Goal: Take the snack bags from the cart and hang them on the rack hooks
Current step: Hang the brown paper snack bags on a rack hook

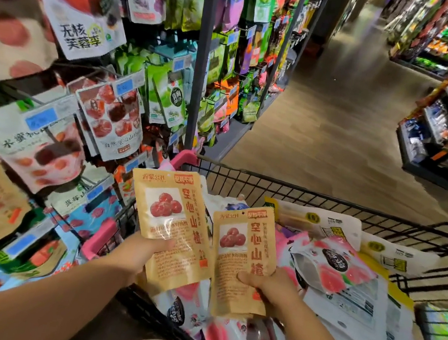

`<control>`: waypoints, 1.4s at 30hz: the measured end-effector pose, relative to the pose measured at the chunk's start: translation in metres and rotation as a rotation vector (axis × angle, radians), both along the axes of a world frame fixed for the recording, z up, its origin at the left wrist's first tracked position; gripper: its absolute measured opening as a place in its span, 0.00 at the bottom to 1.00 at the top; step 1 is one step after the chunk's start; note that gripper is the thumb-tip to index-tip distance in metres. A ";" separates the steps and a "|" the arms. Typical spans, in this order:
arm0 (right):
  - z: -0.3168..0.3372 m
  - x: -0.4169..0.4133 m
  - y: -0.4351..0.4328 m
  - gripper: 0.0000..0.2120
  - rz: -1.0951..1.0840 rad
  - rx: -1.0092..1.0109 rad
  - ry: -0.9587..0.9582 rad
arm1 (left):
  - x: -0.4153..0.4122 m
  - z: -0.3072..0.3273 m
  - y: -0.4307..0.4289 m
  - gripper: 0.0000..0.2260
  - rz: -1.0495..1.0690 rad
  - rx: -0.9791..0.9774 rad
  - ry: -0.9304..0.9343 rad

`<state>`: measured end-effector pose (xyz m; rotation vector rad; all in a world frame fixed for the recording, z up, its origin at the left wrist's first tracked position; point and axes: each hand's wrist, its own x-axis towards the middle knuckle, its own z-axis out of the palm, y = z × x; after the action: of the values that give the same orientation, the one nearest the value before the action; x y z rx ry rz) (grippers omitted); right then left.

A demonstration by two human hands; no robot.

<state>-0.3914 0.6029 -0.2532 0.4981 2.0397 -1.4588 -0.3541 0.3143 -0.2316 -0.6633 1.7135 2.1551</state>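
- Left hand [148,248] grips the lower edge of one tan snack bag [172,220]; right hand [267,284] grips the lower part of a second tan bag [242,256]
- Both bags are held upright over the cart [328,199], near-left end
- Judged handling: light, flexible pouches with slick film; regrip near the top edge for hooking
- Cart contents: pink peach bags [333,266] and white-and-yellow bags [395,254], loosely piled
- Rack [199,80] stands to the left, hung with bags

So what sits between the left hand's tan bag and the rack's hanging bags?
In the head view, the cart's wire side wall and its pink bumper.
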 end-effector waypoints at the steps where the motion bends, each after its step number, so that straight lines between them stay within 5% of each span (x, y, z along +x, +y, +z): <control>1: 0.001 -0.002 -0.003 0.24 -0.018 -0.053 -0.021 | -0.001 0.002 -0.002 0.13 0.002 -0.020 0.012; 10: -0.002 -0.030 -0.019 0.11 -0.188 -0.212 -0.046 | -0.003 0.010 -0.016 0.08 0.059 -0.038 0.047; 18: 0.010 -0.052 -0.023 0.14 -0.208 -0.261 0.134 | -0.011 0.030 -0.025 0.15 0.154 0.013 0.088; 24: 0.061 -0.087 -0.038 0.15 -0.101 -0.322 0.292 | -0.014 0.076 -0.044 0.22 0.229 0.032 0.217; 33: 0.188 -0.134 -0.133 0.17 0.231 -0.305 0.637 | -0.008 0.182 -0.113 0.31 0.322 -0.217 0.461; 42: 0.275 -0.139 -0.224 0.17 0.371 -0.450 0.857 | 0.002 0.257 -0.154 0.20 0.543 -0.258 0.674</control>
<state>-0.5308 0.3792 0.0216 -0.7774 2.0925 -1.9933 -0.3521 0.1607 0.0252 -0.5400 2.4037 2.7789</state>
